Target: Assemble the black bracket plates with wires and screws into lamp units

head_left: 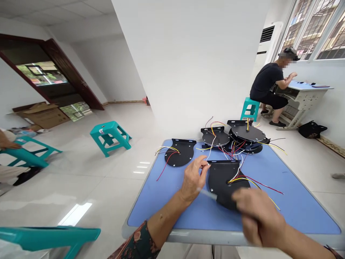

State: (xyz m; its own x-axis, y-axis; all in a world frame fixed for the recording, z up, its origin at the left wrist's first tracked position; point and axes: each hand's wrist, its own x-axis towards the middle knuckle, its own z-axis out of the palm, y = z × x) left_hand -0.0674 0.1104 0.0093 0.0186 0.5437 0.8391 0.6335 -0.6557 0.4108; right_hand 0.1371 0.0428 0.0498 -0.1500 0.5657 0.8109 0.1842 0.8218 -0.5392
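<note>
- Head view, nearest first: the left hand [192,180] is near the tabletop's front edge, its thumb and forefinger closed in a small pinch at the end of a white wire [211,149]. The pinch looks tight enough to steer the thin wire, though the contact is too small to see clearly.
- A pale, thin stick [207,194] lies blurred between the left hand and a black plate [222,183]. I cannot tell what it is or whether that hand has hold of it.
- The right hand [258,219] is blurred, half-curled over the black plate's lower edge. I cannot tell whether it grips anything.
- The black plate lies flat on the blue tabletop [302,205], with red and yellow wires [258,185] trailing from it across the surface.
- Beyond the left hand, a second black plate [179,154] lies with its own wires.
- Farther back, more wired plates [246,133] are piled at the far corner.
- Past the tabletop, a co-worker [266,86] sits on a teal stool [250,108] at a desk [304,93] by the window [315,32].
</note>
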